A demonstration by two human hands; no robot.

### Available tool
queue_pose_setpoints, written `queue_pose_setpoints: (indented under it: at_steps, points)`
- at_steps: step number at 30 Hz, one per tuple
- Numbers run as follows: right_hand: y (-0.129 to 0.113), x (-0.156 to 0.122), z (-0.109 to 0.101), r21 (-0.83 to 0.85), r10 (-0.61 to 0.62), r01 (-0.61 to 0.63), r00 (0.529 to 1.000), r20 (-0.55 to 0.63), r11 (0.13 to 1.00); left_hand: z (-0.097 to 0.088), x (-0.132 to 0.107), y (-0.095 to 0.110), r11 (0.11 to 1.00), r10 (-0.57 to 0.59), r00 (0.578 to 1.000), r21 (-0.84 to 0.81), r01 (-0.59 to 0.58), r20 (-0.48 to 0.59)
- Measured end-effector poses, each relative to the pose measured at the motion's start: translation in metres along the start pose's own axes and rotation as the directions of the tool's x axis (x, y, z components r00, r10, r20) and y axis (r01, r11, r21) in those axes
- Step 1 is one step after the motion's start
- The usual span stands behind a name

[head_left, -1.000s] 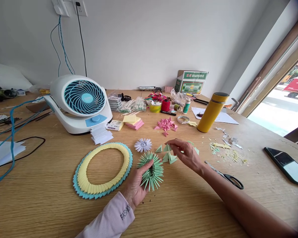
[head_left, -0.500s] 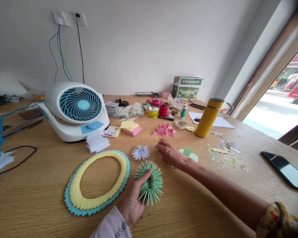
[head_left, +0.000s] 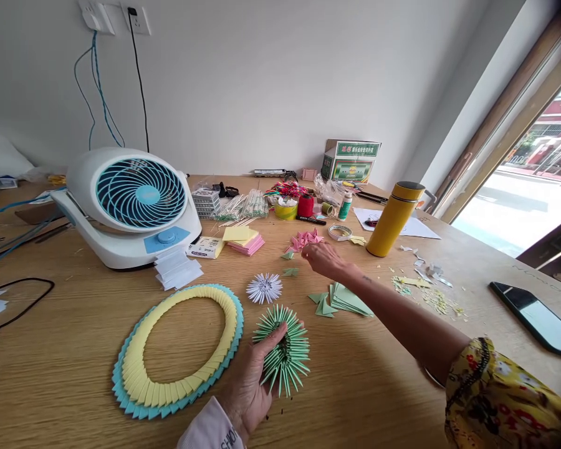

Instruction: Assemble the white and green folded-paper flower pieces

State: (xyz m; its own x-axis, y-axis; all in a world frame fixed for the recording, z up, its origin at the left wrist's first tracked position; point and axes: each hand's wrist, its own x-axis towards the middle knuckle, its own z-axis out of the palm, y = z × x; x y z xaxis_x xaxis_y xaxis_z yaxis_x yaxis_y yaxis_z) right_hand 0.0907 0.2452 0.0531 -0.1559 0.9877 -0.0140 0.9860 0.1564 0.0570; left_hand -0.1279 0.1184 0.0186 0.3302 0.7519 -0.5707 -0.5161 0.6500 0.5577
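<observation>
My left hand (head_left: 250,386) grips a green spiky folded-paper ring (head_left: 287,355) from its left side, thumb on the inner rim, low over the wooden table (head_left: 355,386). My right hand (head_left: 325,259) reaches out farther back, fingertips at the near edge of a heap of pink folded triangles (head_left: 306,239). Whether those fingers pinch anything is hidden. Two small green folded triangles (head_left: 288,263) lie just left of that hand. A pile of green folded pieces (head_left: 346,299) sits under my right forearm. A small white spiky paper disc (head_left: 264,288) lies between the two hands.
A big yellow-and-blue folded-paper ring (head_left: 135,368) lies at the left. Behind it stand a white fan (head_left: 135,199), white paper slips (head_left: 177,269) and sticky notes (head_left: 245,240). A yellow flask (head_left: 393,218), paper scraps (head_left: 425,293) and a phone (head_left: 537,318) are at the right.
My right hand has left the green pieces beside the spiky ring and moved away from me to the pink triangles. The left hand keeps its hold on the green ring.
</observation>
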Motion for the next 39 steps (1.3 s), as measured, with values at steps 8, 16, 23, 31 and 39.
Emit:
queue_pose_setpoints:
  at_steps: [8, 16, 23, 31, 39]
  points:
    - [0.003, -0.08, 0.004, 0.439, -0.287, 0.259, 0.958, -0.002, 0.86, 0.002, -0.002, 0.002, 1.0, -0.011, 1.0, -0.026, 0.012, 0.015]
    - [-0.027, -0.052, 0.011, 0.7, -0.092, 0.153, 0.988, -0.124, 0.698, 0.002, -0.001, 0.003, 0.995, 0.1, 0.995, -0.013, -0.1, 0.017]
    - [-0.04, -0.08, 0.007, 0.999, -0.189, 0.008, 0.982, -0.014, -0.034, -0.003, 0.003, 0.005, 0.98, 0.197, 0.98, -0.041, -0.195, 0.038]
    - [-0.047, -0.084, 0.015, 0.988, -0.16, 0.002, 0.987, -0.027, -0.156, -0.003, 0.003, 0.008, 0.977, 0.208, 0.976, -0.052, -0.205, 0.071]
    - [-0.046, -0.085, 0.017, 0.914, -0.203, -0.124, 0.978, 0.047, -0.385, -0.008, 0.006, 0.008, 0.976, 0.218, 0.969, -0.052, -0.213, 0.116]
